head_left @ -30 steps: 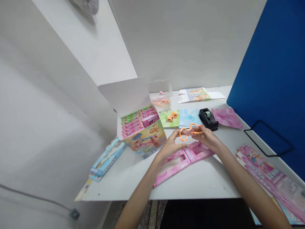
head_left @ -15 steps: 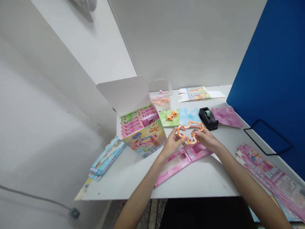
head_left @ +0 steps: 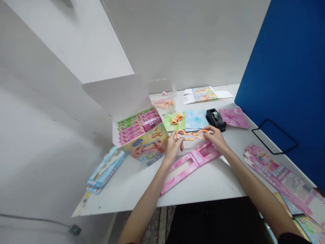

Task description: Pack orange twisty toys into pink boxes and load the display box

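You are holding a wavy orange-and-white segmented plastic twist toy (head_left: pixel 190 134) stretched out over the white tabletop (head_left: pixel 203 183), its long axis running left to right. Your left hand (head_left: pixel 174 147) is pinching its left end and your right hand (head_left: pixel 213 137) is pinching its right end, both grips pressed closed on it. It is hanging just above a pink cardboard package strip (head_left: pixel 205 152). Farther left, an open white cardboard display box (head_left: pixel 114 98) is holding rows of pink and green packets, while a clear plastic tub (head_left: pixel 162 89) beside it is holding orange loops.
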`<state>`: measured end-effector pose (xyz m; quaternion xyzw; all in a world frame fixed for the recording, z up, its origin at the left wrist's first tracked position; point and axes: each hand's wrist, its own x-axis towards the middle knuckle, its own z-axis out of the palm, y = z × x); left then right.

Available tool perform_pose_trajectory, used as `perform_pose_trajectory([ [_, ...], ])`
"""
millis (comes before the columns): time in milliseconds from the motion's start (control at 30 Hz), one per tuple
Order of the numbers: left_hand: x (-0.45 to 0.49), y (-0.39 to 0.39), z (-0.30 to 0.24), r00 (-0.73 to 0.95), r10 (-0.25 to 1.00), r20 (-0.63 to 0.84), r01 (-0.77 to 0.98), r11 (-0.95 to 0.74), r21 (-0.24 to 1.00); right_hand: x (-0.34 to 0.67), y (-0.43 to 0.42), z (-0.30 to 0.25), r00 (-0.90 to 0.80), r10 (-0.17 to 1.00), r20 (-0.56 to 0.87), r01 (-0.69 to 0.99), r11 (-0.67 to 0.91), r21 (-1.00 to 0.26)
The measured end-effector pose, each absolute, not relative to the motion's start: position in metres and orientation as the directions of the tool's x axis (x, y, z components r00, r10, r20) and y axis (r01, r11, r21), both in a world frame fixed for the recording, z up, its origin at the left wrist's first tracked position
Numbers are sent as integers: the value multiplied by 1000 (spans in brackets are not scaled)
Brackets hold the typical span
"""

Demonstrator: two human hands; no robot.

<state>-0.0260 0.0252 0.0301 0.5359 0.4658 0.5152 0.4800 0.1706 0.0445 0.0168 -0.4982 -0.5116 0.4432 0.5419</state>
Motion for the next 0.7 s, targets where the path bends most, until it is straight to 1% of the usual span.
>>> perform_pose_trajectory([
  [33,-26,25,30,56,995,83,12,-84,996,173,44,18,76,990,120,25,119,-993],
  [100,-27,26,31,78,996,42,16,-44,999,178,44,19,-3,993,121,17,121,-992],
  [200,-30,29,29,78,996,43,9,-44,999,185,47,17,-115,987,116,0,117,-993],
  [333,-33,33,25,174,981,86,42,-94,995,188,53,9,-86,992,92,-84,85,-993],
  [400,-31,33,22,228,970,87,15,-93,996,188,55,6,-66,994,83,-133,74,-988],
  [467,-29,32,20,277,958,72,-38,-64,997,186,56,5,-31,995,90,-142,85,-986],
  [600,-25,26,21,372,927,52,-89,-20,996,184,55,9,38,992,120,-54,122,-991],
  [700,-25,25,24,380,924,50,-99,-13,995,182,53,12,48,983,176,47,174,-984],
])
